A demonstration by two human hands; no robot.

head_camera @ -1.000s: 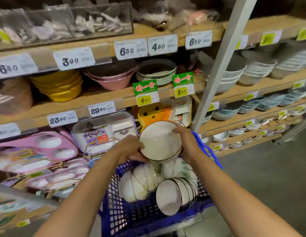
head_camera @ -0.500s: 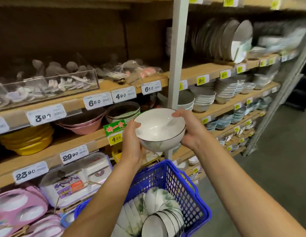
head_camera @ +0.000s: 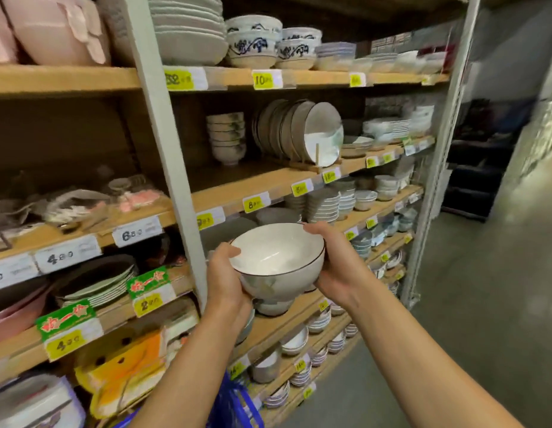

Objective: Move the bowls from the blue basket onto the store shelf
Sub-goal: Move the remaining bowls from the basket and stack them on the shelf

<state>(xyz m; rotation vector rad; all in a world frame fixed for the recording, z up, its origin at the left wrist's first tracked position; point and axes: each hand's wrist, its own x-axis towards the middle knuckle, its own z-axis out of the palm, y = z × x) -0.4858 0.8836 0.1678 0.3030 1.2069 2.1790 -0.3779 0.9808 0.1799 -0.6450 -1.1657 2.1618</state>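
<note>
White round ceramic bowl w/ dark rim (head_camera: pixel 276 251) betw. left hand (head_camera: pixel 227 278) & right hand (head_camera: pixel 336 264), near wooden store shelf (head_camera: pixel 259 188).

So the bowl (head_camera: pixel 278 261) sits between both hands, left hand (head_camera: pixel 225 273) holding its left side and right hand (head_camera: pixel 333 261) its right, out in front of the shelving, just right of the upright post (head_camera: pixel 163 149). Above and behind it is a shelf board (head_camera: pixel 237 183) with a stack of bowls (head_camera: pixel 227 137) toward the left and a rack of plates on edge (head_camera: pixel 299 131) just beside it on the right. 1 shelf up, a pile of plates (head_camera: pixel 188 29) sits next to the post with 2 bowl stacks (head_camera: pixel 253 41) to its right. Left of the post, flat plates (head_camera: pixel 95 282) lie on a lower shelf. The basket (head_camera: pixel 234 403) is at the bottom edge, under the arms.
</note>
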